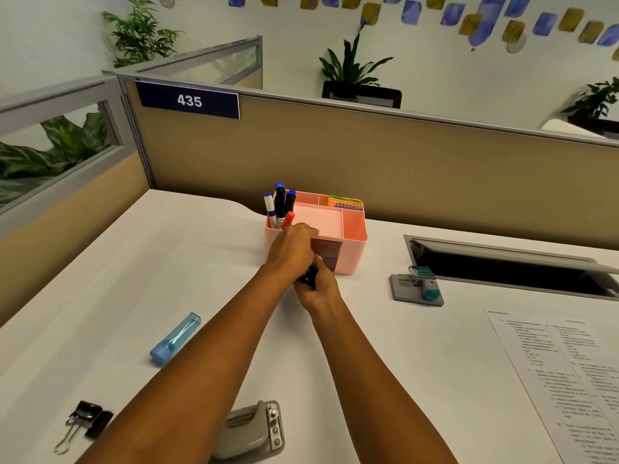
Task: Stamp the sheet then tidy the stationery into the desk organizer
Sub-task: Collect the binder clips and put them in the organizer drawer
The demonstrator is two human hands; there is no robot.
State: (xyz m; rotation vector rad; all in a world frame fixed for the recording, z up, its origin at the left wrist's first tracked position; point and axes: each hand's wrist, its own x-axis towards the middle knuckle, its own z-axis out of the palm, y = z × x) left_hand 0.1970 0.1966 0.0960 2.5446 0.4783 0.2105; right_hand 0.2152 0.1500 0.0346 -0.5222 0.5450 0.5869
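Right hand (318, 286) fingers curling round small black clips (308, 277), clamping them. Left hand (290, 244) fingers bending over organizer (351, 259) front, grip hidden, cannot tell. Organizer drawer sitting just beyond right fingers. Stamp (424, 283) lying right of fingers on bench (167, 262); sheet (562, 373) nearer, further right.

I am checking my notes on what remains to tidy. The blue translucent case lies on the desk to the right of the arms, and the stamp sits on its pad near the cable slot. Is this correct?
Not quite. The head view shows the blue translucent case on the desk to the left of the arms, not the right. The rest holds: the stamp sits on its pad near the cable slot.
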